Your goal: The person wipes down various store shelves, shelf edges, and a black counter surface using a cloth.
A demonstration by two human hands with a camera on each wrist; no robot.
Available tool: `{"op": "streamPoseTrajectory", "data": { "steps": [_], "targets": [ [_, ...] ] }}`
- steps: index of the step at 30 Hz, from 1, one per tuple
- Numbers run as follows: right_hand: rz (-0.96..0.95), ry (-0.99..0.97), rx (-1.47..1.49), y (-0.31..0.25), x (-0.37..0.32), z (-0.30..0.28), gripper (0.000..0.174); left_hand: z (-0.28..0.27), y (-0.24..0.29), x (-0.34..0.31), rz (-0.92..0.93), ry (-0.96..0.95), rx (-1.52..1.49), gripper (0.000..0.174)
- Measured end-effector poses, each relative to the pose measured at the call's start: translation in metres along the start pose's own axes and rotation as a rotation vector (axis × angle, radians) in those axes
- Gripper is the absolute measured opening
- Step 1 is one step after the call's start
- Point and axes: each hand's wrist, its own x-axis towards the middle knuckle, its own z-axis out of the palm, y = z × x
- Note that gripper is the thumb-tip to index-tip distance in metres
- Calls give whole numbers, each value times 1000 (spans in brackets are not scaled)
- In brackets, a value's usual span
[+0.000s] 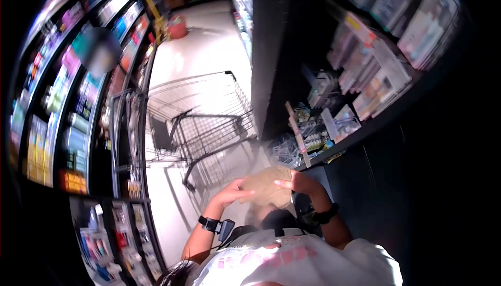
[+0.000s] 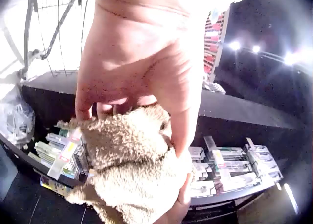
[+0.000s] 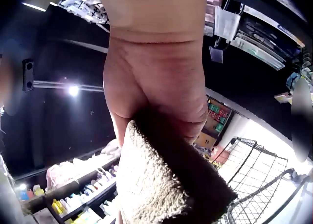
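Note:
A beige folded cloth with a looped, towel-like pile [image 1: 267,186] is held in front of the person's chest between both hands. My left hand [image 1: 228,195] grips its left side, with the thumb lying over the near face. On the opposite side, my right hand [image 1: 301,183] holds the cloth's edge, thumb on top. In the left wrist view, the fuzzy towel cloth [image 2: 129,160] sags in folds below the palm, and the fingers go behind it. The right wrist view has a thick folded corner of the cloth [image 3: 146,177] hanging from the hand, partly in dark shadow.
A wire shopping cart [image 1: 209,124] stands in the aisle ahead. Stocked shelves [image 1: 68,93] line the left, and a dark shelf unit with packaged goods [image 1: 339,124] stands close on the right. A red bucket-like container [image 1: 177,28] sits farther down the pale floor.

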Motion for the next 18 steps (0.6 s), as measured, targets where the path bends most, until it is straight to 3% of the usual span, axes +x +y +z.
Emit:
{"op": "streamPoseTrajectory", "data": {
  "steps": [2,3,4,5,9,12,14,17,18],
  "targets": [
    [-195,69,53,6,6,-14,38,-4,15,26,-47,-20,56,38],
    [-276,82,71,7,14,-21,37,-3,20,37,-7,73,-86,37],
    [-285,118,87,10,21,-30,37,1,29,47,20,171,-237,35],
    [-295,203,123,15,27,-37,36,3,41,61,22,181,-137,39],
    [-234,360,255,0,21,-45,32,9,76,96,111,112,-67,47],
    [-226,640,61,-18,6,-43,31,7,88,129,-98,-115,-119,46],
    [-214,923,56,-14,-3,-41,30,18,93,152,-190,-187,-21,44],
    [-570,1585,-178,-38,-14,-41,39,63,127,188,189,-388,322,32],
    [-535,1733,-309,-65,-28,-39,37,82,145,199,331,-439,489,29]
  ]
}}
